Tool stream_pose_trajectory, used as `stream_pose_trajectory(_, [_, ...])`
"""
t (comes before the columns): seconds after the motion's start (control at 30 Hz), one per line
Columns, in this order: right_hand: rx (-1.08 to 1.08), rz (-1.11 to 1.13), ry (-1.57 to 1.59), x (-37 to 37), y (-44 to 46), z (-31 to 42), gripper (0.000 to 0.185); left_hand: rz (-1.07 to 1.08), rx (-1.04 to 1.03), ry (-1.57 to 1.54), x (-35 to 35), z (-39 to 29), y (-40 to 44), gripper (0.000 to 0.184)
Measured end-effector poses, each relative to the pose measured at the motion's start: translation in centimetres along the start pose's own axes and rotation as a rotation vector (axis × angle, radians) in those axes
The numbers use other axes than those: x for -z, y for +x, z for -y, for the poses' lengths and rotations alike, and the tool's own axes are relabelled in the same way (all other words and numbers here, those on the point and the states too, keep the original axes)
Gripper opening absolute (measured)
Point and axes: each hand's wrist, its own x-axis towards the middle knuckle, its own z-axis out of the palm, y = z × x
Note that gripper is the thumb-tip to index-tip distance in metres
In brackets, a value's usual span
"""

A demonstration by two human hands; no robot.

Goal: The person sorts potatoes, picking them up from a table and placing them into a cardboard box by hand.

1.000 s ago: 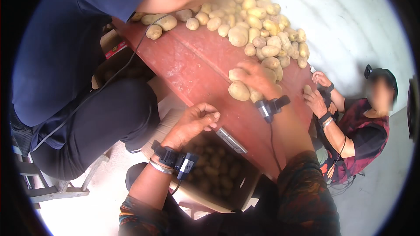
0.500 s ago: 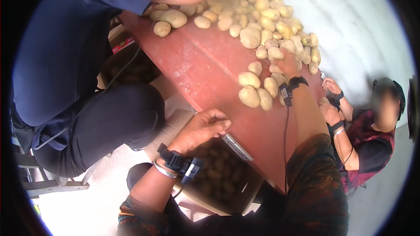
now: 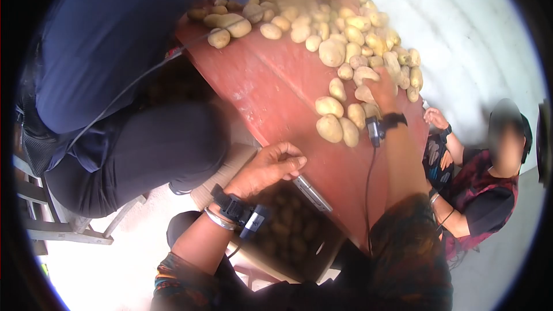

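Note:
A long pile of potatoes (image 3: pixel 332 52) covers the far right side of a red tabletop (image 3: pixel 253 80). My right hand (image 3: pixel 385 89) reaches to the pile's near end, its fingers closed round a potato (image 3: pixel 364 94) partly hidden by them. Just below it, several loose potatoes (image 3: pixel 329 128) lie in a small group. My left hand (image 3: pixel 273 166) hovers by the table's near edge, beside a metal hinge (image 3: pixel 311 193). Its fingers are curled in toward the thumb, and nothing shows between them.
Under the table edge stands a box of potatoes (image 3: pixel 288 227). A co-worker in dark blue (image 3: pixel 103 57) sits at the left, an arm over the far pile. Another person (image 3: pixel 489 201) sits at the right. A metal stool (image 3: pixel 75 227) stands lower left.
My right hand has shifted slightly at the pile's near end. The co-worker at the left has reached farther right over the potatoes. The person at the right has lowered one hand. My left hand stays put.

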Motion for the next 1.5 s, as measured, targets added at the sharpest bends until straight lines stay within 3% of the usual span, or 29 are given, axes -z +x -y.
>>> stream_pose_trajectory(0.07, [0.024,-0.073,0.099,2.0,-1.5,1.9,0.046,0.004,0.014,0.001,-0.2,-0.1,-0.2,0.028])
stream_pose_trajectory(0.13, [-0.114,-0.015,0.601,4.2,-4.2,5.2,0.043,-0.005,0.039,-0.030,-0.3,-0.4,-0.2,0.033])
stream_pose_trajectory(0.23, [-0.177,0.101,0.857,6.5,-10.3,13.0,0.040,0.047,0.057,-0.179,-0.8,0.2,-0.2,0.046])
stream_pose_trajectory(0.3, [0.027,0.163,0.871,5.7,-13.3,14.7,0.037,0.104,0.034,-0.291,-1.3,0.3,-0.1,0.053])
stream_pose_trajectory(0.4, [0.065,0.088,0.855,3.3,-16.8,17.5,0.039,0.264,0.010,-0.484,-2.0,-0.3,-0.5,0.050])
stream_pose_trajectory(0.47, [0.056,0.062,0.786,2.5,-18.1,18.2,0.039,0.258,-0.011,-0.479,-1.1,0.2,-0.5,0.049])
stream_pose_trajectory(0.57, [-0.037,0.035,0.982,2.6,-19.6,18.8,0.041,0.207,-0.039,-0.461,-0.9,0.0,-1.1,0.047])
stream_pose_trajectory(0.67, [-0.103,-0.175,1.051,3.5,-21.1,18.5,0.040,0.192,-0.028,-0.505,-0.6,-0.5,-1.5,0.044])
stream_pose_trajectory(0.7, [-0.102,-0.178,1.048,4.2,-21.9,18.3,0.040,0.147,-0.045,-0.509,-0.4,-0.6,-1.5,0.043])
stream_pose_trajectory(0.77, [-0.376,-0.064,1.184,5.5,-23.5,17.7,0.041,0.106,-0.064,-0.513,-0.2,-0.6,-1.7,0.041])
stream_pose_trajectory(0.8, [-0.386,-0.067,1.186,5.9,-24.4,17.5,0.039,0.036,-0.060,-0.500,-0.2,-0.7,-1.7,0.039])
stream_pose_trajectory(0.9, [-0.269,0.069,0.934,6.3,-26.5,16.1,0.037,-0.032,-0.077,-0.465,0.0,-0.9,-1.6,0.037])
stream_pose_trajectory(0.97, [-0.316,0.171,0.866,6.9,-27.7,16.7,0.034,-0.079,-0.079,-0.438,0.3,-0.8,-1.6,0.038])
stream_pose_trajectory(1.03, [-0.143,0.364,0.714,5.1,-29.4,15.3,0.038,-0.104,-0.064,-0.440,0.4,-0.3,-1.4,0.039])
stream_pose_trajectory(1.13, [0.087,0.381,0.279,2.3,-31.7,13.8,0.042,-0.126,-0.031,-0.448,0.5,0.4,-1.0,0.041])
stream_pose_trajectory(1.33, [-0.038,0.653,0.111,-1.0,-34.8,11.3,0.040,-0.111,0.026,-0.417,0.4,0.4,-0.9,0.042])
stream_pose_trajectory(1.5, [-0.124,0.707,0.083,-3.0,-36.1,9.2,0.041,-0.124,0.026,-0.442,0.3,0.6,-0.6,0.043])
